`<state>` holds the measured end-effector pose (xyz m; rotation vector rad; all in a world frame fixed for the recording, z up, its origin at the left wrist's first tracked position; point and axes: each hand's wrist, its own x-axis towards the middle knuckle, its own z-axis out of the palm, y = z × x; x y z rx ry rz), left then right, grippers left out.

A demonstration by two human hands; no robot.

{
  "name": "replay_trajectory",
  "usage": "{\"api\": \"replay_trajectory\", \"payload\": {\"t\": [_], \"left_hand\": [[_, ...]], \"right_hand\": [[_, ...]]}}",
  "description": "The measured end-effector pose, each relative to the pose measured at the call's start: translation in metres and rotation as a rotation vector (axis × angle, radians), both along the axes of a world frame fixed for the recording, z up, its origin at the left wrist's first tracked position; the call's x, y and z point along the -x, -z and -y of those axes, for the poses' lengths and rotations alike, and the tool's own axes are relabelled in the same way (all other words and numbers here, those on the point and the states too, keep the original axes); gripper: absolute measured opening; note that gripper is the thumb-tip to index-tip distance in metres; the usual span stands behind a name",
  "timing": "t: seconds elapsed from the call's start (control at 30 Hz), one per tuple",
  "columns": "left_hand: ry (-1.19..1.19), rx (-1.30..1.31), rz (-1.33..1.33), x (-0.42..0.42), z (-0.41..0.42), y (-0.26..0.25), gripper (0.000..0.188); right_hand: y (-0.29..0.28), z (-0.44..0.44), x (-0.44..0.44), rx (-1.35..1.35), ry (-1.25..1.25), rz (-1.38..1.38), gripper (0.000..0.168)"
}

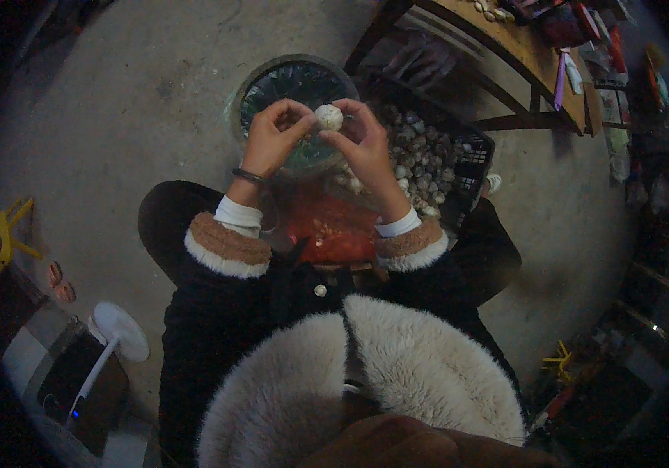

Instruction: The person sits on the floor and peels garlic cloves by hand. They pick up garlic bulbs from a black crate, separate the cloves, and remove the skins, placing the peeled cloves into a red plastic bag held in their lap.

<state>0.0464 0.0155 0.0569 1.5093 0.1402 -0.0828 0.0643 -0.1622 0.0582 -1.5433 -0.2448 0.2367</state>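
Observation:
A pale round bulb, apparently garlic [329, 118], is held up between my two hands. My right hand [365, 136] grips it from the right with thumb and fingers. From the other side, thumb and fingertips of my left hand [276, 136] pinch at its edge. Below the bulb stands a round basin [296, 58] with dark greenish, shiny material inside; its contents are unclear. Partly behind my right forearm is a black plastic crate [482, 169] with several greyish and white bulbs [422, 146]. A red plastic bag or sheet [334, 228] with small scraps lies between my knees.
A wooden table [504, 41] bearing assorted items stands at the upper right, its legs close to the crate. At lower left are a white round-based stand [121, 330], a pair of slippers [60, 282] and a yellow frame [12, 237]. Bare concrete floor [135, 105] surrounds me.

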Motion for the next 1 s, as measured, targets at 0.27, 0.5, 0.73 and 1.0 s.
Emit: {"api": "replay_trajectory", "payload": {"t": [0.27,0.5,0.73,1.0], "left_hand": [[0.067,0.135,-0.189,-0.003,-0.001,-0.011,0.024],[0.154,0.143,-0.243,-0.005,-0.005,-0.004,0.022],[0.187,0.193,-0.221,-0.006,-0.004,0.003,0.019],[0.204,0.208,-0.206,-0.004,-0.006,0.003,0.015]], "right_hand": [[-0.003,0.001,-0.005,0.125,-0.022,0.094,0.043],[-0.004,0.007,-0.009,0.153,-0.117,0.122,0.041],[-0.007,0.014,-0.011,0.076,-0.216,0.001,0.043],[-0.007,0.013,-0.009,-0.069,-0.209,-0.111,0.043]]}}
